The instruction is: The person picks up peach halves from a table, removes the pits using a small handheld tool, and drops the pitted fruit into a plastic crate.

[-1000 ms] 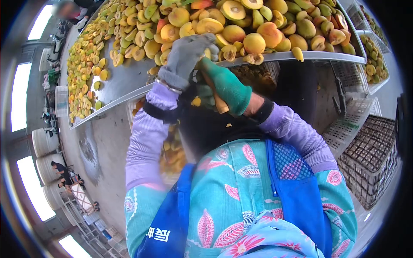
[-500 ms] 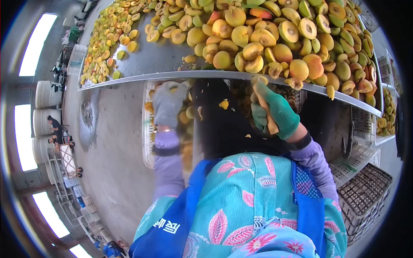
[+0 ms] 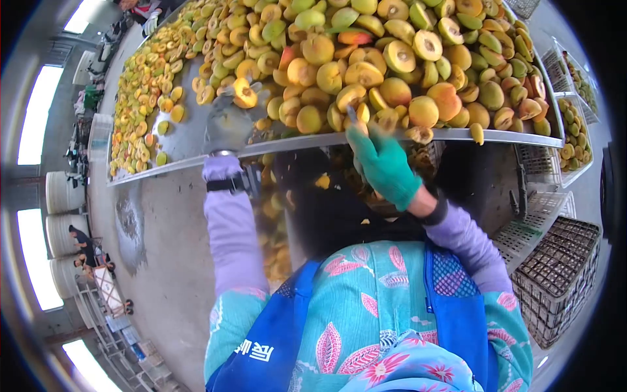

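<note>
Halved yellow peaches [image 3: 362, 75] lie heaped on a metal-topped table [image 3: 186, 98]. My left hand [image 3: 228, 124], in a grey glove, is over the table's near edge and blurred. Its fingertips are closed around a cut peach half [image 3: 245, 93], with the cut face showing. My right hand [image 3: 385, 166], in a green glove, is closed on a small wooden-handled tool, whose grey metal tip [image 3: 353, 115] points at the heap. The handle is mostly hidden by the glove. Beside the tip, a blurred peach piece [image 3: 385, 119] lies at the table edge.
Under the table, beside my legs, is a crate area with peaches [image 3: 271, 209]. Plastic crates [image 3: 555, 268] stand at right, and more peaches [image 3: 573, 134] fill a crate beyond. Another person's gloved hand [image 3: 151, 23] shows at the far left corner.
My left hand has moved from above the crate below up to the table and now has a peach half. My right hand has shifted left, with the tool's tip toward the heap.
</note>
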Demonstrator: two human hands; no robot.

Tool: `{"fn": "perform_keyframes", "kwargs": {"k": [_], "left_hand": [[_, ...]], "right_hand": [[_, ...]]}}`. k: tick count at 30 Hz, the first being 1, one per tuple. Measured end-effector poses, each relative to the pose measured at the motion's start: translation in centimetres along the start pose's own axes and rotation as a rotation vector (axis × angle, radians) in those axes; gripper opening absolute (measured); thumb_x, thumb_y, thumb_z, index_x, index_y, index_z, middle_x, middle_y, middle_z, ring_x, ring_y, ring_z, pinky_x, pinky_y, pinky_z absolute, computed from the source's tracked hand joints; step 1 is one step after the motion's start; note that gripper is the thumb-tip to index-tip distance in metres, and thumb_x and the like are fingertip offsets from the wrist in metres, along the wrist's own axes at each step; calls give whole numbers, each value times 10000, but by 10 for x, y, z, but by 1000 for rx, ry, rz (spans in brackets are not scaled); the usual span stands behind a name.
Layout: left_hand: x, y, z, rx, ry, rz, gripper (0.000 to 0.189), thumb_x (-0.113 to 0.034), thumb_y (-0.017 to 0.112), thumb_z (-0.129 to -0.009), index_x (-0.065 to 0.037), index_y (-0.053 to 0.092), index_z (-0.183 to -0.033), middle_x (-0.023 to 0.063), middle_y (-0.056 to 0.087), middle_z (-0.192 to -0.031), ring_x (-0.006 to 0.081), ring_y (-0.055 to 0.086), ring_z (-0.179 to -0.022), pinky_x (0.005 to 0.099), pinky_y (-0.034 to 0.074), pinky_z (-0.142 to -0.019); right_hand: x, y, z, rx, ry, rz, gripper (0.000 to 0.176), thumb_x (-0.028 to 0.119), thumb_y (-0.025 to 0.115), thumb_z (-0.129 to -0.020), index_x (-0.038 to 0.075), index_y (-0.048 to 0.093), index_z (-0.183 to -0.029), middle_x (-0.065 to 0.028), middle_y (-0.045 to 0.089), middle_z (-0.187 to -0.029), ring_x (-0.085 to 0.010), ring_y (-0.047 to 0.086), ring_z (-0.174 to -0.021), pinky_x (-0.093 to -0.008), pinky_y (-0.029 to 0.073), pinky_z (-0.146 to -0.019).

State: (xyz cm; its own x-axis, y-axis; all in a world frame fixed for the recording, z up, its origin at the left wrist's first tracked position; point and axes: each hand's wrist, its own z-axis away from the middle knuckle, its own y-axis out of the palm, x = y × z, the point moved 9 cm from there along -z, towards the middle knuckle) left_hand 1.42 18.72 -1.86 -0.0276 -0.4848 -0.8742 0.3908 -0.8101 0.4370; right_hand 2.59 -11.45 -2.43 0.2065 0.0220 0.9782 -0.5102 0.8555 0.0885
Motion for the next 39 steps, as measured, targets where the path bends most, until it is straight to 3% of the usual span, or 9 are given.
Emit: {"fn": "perform_keyframes", "kwargs": {"k": [3,5,7,9,16,19,32,37,39], "left_hand": [[14,57,53,154,79,388,493,-253,658,-851,19,508,-1234,131,573,-1212,286,570,-1068,458,481,-943],[34,62,57,103,93,458,494,-230,658,-861,19,486,-1251,137,609,-1147,277,601,-1022,449,464,-973],[8,91,79,-2,603,-724,468,-194,657,-867,15,487,-1250,117,641,-1067,252,623,-977,415,488,-940],[1,143,104,-71,709,-883,363,-120,657,-868,6,543,-1190,80,676,-970,195,646,-919,321,532,-822],[43,125,78,-103,352,-18,341,-290,448,-998,7,610,-1037,97,652,-830,160,619,-704,267,514,-653],[36,128,82,-194,410,-113,462,-375,368,-1011,9,623,-983,97,644,-804,163,601,-655,265,496,-608],[39,131,88,-306,493,-171,284,-226,537,-961,46,616,-980,112,661,-844,157,621,-709,255,505,-635],[40,132,68,-104,477,-474,350,-258,496,-965,67,601,-1038,156,678,-927,211,651,-723,319,541,-667],[48,136,56,12,301,-499,274,-203,517,-963,37,640,-1014,101,684,-879,129,607,-734,252,497,-659]], "right_hand": [[35,30,-9,66,-273,460,396,428,478,-962,32,491,-943,-240,599,-680,-428,603,-657,-485,466,-568],[47,44,-6,115,-345,563,390,418,478,-961,28,477,-963,-234,606,-669,-433,613,-654,-508,473,-566],[57,49,-1,114,-404,653,378,395,477,-959,17,477,-966,-226,611,-656,-435,620,-644,-517,487,-562],[57,44,0,91,-376,688,372,386,475,-961,14,480,-965,-231,611,-654,-434,620,-640,-512,488,-559],[59,37,9,-70,-476,673,336,334,538,-942,5,470,-932,-200,559,-560,-397,590,-535,-479,449,-460],[60,39,13,-74,-446,678,319,312,542,-940,3,461,-946,-204,563,-571,-400,593,-543,-482,451,-465],[40,37,13,35,-547,635,247,242,540,-918,7,462,-921,-244,563,-636,-429,572,-568,-481,454,-491],[24,43,14,104,-394,341,256,291,527,-926,37,496,-920,-126,542,-597,-261,545,-491,-372,418,-444],[4,48,10,186,-110,-47,275,333,511,-940,63,503,-895,-66,505,-579,-195,497,-462,-319,391,-424]]}}
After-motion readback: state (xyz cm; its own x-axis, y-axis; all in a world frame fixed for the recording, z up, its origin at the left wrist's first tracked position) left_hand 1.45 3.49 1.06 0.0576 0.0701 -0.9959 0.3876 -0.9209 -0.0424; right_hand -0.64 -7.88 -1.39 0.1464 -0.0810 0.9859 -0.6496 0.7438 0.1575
